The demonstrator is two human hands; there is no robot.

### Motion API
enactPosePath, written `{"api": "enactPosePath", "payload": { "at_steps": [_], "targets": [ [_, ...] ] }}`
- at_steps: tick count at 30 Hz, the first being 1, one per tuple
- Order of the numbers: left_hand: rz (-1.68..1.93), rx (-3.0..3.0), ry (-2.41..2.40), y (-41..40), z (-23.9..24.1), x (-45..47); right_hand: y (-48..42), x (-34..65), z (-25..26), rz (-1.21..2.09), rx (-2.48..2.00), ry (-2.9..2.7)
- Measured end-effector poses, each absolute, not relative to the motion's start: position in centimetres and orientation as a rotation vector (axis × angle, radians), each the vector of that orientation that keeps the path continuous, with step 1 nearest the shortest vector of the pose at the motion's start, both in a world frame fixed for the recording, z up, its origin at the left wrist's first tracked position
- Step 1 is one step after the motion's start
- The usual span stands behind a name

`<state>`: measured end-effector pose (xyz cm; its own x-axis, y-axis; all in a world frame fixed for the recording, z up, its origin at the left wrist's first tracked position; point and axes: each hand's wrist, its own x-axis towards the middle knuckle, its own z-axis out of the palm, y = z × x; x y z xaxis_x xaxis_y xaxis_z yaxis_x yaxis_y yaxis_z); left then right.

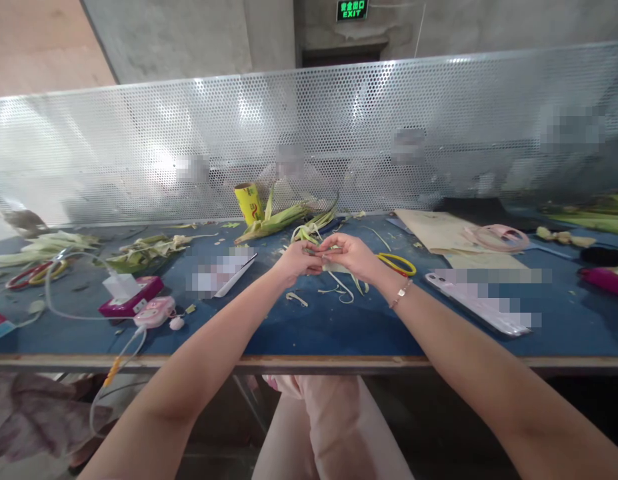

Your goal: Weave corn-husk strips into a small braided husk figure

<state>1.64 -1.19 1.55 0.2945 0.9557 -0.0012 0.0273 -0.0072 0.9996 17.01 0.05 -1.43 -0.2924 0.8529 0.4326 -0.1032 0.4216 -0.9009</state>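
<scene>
Behind the blue tabletop [329, 337], grey concrete wall [189, 40]; along the tabletop's far edge, a perforated metal screen [229, 127]. Over the tabletop's middle, both forearms [203, 353] reach forward, converging; left hand [299, 261] and right hand [353, 256] nearly meet, fingers curled, thumb and fingertips pinched together on pale husk strips [307, 233] just above the tabletop.

Glossy metal partition [319, 113], matt tabletop [333, 333]
</scene>
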Motion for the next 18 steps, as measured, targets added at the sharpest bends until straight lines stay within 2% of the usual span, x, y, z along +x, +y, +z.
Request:
{"api": "enactPosePath", "payload": {
  "at_steps": [3, 6, 9, 11, 12, 14, 18],
  "targets": [
    [0.965, 1.343, 1.005, -1.0, 1.5, 1.6, 0.1, 17.2, -1.1, 1.092, -0.676, -1.621],
    [0.973, 1.336, 1.042, -0.4, 1.3, 1.3, 0.8, 19.1, -0.6, 0.806, -0.845, -1.701],
    [1.026, 1.304, 1.058, 0.8, 0.9, 0.7, 2.0, 22.6, -0.4, 0.212, -1.425, -1.748],
    [1.065, 1.267, 1.051, 1.6, 0.7, 0.1, 2.5, 24.6, -0.6, 0.018, -1.954, -1.834],
    [1.088, 1.259, 1.034, 2.0, 0.6, -0.1, 2.7, 25.3, -0.7, 0.049, -2.187, -1.874],
    [1.161, 1.234, 1.015, 2.5, 0.5, -0.6, 2.7, 26.0, -1.0, 0.111, -2.351, -1.893],
    [1.273, 1.167, 1.023, 2.8, 0.8, -1.1, 2.3, 26.0, -1.1, 0.134, -2.41, -1.877]
  ]
}}
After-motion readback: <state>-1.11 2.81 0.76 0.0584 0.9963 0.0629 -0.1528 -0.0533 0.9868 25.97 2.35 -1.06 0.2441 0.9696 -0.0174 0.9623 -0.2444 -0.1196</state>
